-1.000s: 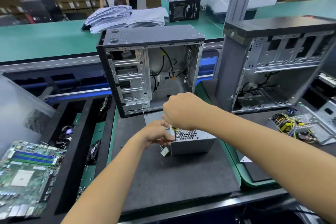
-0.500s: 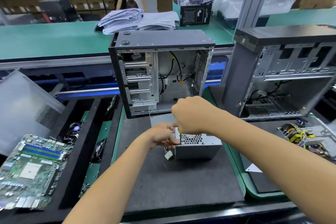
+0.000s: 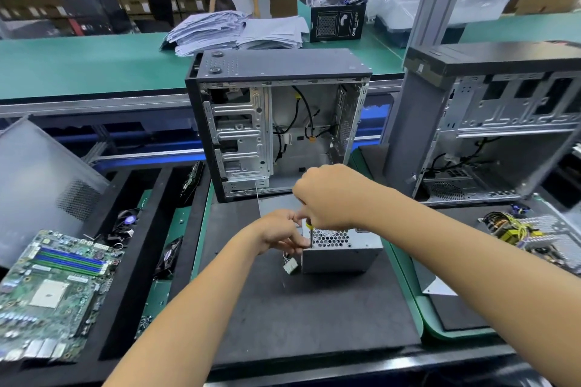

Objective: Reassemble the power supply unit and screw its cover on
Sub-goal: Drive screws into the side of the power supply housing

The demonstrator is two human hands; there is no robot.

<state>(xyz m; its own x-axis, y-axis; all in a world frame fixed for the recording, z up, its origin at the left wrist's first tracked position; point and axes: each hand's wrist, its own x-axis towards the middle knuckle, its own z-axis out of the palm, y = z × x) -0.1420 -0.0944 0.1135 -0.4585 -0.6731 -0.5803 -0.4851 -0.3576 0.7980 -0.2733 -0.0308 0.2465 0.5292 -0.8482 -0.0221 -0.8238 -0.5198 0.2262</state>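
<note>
A grey metal power supply unit (image 3: 341,253) with a honeycomb-vented top sits on the dark mat (image 3: 283,308) in front of me. My right hand (image 3: 330,198) grips a screwdriver (image 3: 310,234) with a yellow collar, held upright with its tip at the unit's top left corner. My left hand (image 3: 281,231) sits at the unit's left edge, fingers curled by the screwdriver shaft; what they pinch is hidden. A white connector (image 3: 290,266) on wires hangs beside the unit's left side.
An open black PC case (image 3: 276,122) stands just behind the unit, another open case (image 3: 490,122) to the right. A motherboard (image 3: 53,289) lies at left, a second opened supply with yellow wires (image 3: 531,236) at right. Two people stand far behind the green bench (image 3: 78,63).
My hands and the screwdriver stay at the unit's top left corner. The view has shifted slightly, so everything sits a little further right and lower in frame.
</note>
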